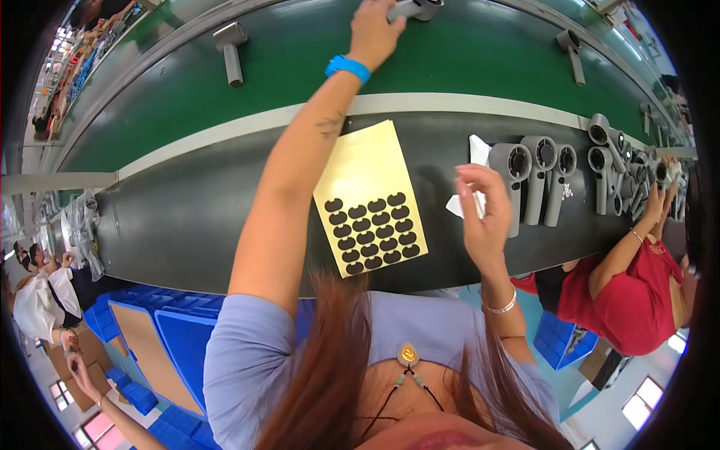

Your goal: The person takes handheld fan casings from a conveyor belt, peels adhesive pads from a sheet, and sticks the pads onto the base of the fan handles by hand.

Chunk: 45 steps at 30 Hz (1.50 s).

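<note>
Stretched far out over the green conveyor belt, my left hand [375, 34] is closed on the handle of a grey handheld fan [406, 10]. The fan's round head points right, at the top edge of the view. My right hand [484, 214] hangs above the black worktable, fingers loosely bent and apart, with nothing seen in it. White paper pieces [478, 152] lie beside it, partly hidden. Just to its right, several grey handheld fans [538, 176] lie side by side. Between my arms is a yellow backing sheet [361, 165] with rows of black stickers [373, 234].
On the belt lie two more grey fans, one left [232, 54] and one right [572, 56]. A pale rail [442, 103] divides belt from worktable [195, 217]. At right, a person in red [630, 300] handles fans beside a pile. Blue bins [180, 337] stand lower left.
</note>
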Available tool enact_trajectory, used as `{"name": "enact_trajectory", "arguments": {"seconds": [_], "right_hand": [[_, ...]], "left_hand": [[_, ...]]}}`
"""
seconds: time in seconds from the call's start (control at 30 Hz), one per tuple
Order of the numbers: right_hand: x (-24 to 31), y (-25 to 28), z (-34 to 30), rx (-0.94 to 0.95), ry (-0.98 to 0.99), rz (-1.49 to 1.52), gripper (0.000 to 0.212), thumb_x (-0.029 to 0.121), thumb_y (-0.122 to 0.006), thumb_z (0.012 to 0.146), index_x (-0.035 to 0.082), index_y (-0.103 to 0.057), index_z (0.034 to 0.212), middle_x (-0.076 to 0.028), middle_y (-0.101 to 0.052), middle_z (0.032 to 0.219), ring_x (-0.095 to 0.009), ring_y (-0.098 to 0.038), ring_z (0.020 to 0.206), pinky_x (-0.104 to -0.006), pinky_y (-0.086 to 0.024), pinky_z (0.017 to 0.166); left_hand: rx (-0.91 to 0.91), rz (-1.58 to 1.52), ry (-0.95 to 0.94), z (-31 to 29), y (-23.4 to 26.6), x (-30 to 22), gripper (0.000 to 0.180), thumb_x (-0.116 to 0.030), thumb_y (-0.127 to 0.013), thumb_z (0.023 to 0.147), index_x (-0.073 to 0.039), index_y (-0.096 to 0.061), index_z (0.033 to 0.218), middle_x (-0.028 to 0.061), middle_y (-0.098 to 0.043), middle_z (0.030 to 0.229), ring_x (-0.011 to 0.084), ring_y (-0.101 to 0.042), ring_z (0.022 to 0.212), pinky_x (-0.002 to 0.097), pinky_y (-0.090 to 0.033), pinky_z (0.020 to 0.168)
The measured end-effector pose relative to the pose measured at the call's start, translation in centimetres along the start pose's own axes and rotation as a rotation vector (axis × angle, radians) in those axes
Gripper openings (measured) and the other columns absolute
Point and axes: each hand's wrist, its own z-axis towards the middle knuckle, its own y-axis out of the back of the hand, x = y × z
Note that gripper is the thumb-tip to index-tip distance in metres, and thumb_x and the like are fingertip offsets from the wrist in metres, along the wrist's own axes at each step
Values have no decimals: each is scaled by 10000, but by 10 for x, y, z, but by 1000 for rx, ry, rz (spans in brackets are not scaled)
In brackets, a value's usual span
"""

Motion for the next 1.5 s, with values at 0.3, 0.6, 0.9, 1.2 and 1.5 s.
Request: {"name": "enact_trajectory", "arguments": {"seconds": [0.3,0.6,0.9,1.2,1.5], "right_hand": [[-2,-79,-16,312,-10,25,99,-29,-618,844,2,-634,937,-104,-597,905,-187,-633,757,-275,-500,651],[9,-142,-31,340,113,-291,185,34,-686,795,23,-572,940,-114,-533,929,-299,-567,835,-386,-472,699],[7,-145,-29,369,89,-314,178,-3,-655,810,25,-551,952,-122,-552,926,-311,-586,858,-380,-480,719],[32,-60,-21,291,-224,439,75,31,-535,950,37,-507,1019,-13,-533,955,-74,-519,852,-238,-460,760],[80,-20,-35,252,-67,514,436,-79,-575,879,39,-367,1244,-71,-546,943,-190,-568,984,-319,-448,914]], "left_hand": [[-207,-914,112,-86,202,-76,463,61,-624,873,14,-463,1304,77,-601,1138,123,-578,1023,242,-486,865],[-255,-700,152,-220,265,-85,470,105,-567,876,61,-442,1326,208,-566,1274,245,-540,1198,325,-489,937],[-214,-755,120,-246,244,-84,511,130,-543,844,32,-430,1333,236,-563,1262,338,-544,1209,405,-442,1003],[-61,-572,25,-238,210,-108,481,95,-633,710,-4,-626,1181,157,-586,1138,308,-574,1055,363,-475,888],[112,-546,122,-248,189,-139,417,89,-663,755,-7,-646,1160,137,-647,1129,231,-628,964,286,-520,731]]}}
